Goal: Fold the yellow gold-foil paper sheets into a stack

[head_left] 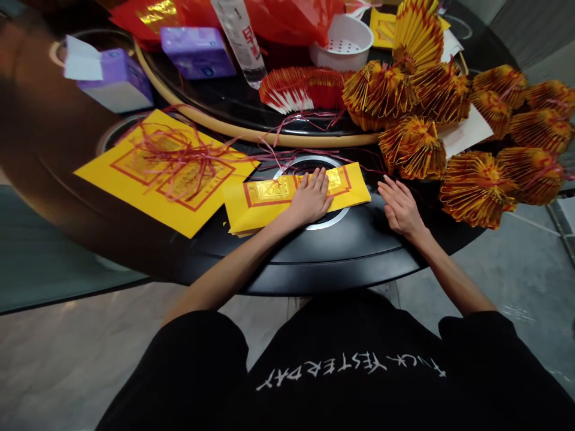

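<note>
Folded yellow paper [277, 202], red-and-gold print [272, 190] uppermost; flat on black table [363, 248]

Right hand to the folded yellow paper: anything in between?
Nothing visible blocks it: black tabletop separates the right hand from the folded yellow paper. A thin pink string runs along the gap's far side.

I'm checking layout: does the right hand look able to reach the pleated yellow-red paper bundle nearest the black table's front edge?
Probably yes: the right hand appears empty, the bundle sits to its right, nothing visible blocks the way.
</note>
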The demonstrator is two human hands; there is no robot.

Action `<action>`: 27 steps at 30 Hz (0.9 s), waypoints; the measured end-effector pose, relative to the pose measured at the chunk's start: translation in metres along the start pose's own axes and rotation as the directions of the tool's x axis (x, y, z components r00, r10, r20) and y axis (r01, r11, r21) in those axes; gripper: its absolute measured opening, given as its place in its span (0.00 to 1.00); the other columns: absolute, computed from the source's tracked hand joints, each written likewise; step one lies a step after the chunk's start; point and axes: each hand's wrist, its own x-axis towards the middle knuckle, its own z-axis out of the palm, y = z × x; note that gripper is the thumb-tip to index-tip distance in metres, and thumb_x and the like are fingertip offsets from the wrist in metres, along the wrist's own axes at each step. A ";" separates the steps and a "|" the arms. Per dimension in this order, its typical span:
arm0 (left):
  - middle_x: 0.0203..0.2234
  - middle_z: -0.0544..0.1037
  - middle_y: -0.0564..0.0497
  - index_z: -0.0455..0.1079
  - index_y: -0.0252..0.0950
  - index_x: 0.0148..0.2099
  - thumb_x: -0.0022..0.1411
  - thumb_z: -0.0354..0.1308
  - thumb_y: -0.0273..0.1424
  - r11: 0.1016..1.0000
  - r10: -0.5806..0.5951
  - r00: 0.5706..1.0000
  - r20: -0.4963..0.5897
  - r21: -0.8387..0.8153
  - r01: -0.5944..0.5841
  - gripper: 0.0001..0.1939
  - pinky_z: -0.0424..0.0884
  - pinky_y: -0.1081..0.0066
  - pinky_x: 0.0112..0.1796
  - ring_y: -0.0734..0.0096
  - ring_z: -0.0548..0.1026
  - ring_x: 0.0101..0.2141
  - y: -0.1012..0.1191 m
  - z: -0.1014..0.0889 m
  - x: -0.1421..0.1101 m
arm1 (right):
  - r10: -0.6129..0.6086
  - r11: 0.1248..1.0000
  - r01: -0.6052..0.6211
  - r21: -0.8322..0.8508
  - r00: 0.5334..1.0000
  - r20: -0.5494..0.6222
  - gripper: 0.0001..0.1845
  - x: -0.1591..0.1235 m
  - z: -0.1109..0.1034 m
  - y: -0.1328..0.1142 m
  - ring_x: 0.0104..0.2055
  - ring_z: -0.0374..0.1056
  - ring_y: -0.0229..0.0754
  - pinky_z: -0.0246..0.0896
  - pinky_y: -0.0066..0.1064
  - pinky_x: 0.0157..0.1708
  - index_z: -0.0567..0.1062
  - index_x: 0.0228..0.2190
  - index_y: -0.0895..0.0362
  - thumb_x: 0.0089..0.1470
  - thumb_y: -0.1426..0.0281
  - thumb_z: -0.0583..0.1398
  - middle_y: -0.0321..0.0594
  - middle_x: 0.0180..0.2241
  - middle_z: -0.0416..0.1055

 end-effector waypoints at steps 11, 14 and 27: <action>0.75 0.46 0.28 0.51 0.15 0.75 0.70 0.44 0.35 0.999 0.015 0.999 0.051 0.043 -0.017 0.39 0.43 0.44 0.72 0.44 0.44 0.76 0.000 -0.003 -0.002 | -0.008 1.000 0.018 -0.025 0.936 0.352 0.36 0.107 0.064 -0.060 0.75 0.52 0.60 0.38 0.57 0.75 0.65 0.67 0.74 0.73 0.58 0.48 0.63 0.68 0.63; 0.75 0.47 0.28 0.51 0.15 0.75 0.72 0.42 0.36 1.000 0.000 1.000 0.025 0.030 -0.001 0.37 0.44 0.45 0.72 0.44 0.46 0.76 0.002 -0.003 -0.002 | -0.040 0.998 0.051 -0.022 0.931 0.362 0.31 0.094 0.059 -0.048 0.75 0.54 0.58 0.43 0.58 0.74 0.67 0.66 0.71 0.73 0.63 0.48 0.60 0.68 0.63; 0.75 0.49 0.27 0.51 0.15 0.75 0.74 0.41 0.37 1.000 0.004 1.000 -0.001 0.028 -0.004 0.37 0.43 0.45 0.72 0.45 0.46 0.76 0.002 -0.003 -0.001 | 0.051 0.994 -0.025 -0.110 0.970 0.238 0.26 -0.013 -0.002 -0.007 0.74 0.56 0.55 0.49 0.58 0.72 0.74 0.62 0.62 0.72 0.66 0.47 0.52 0.64 0.72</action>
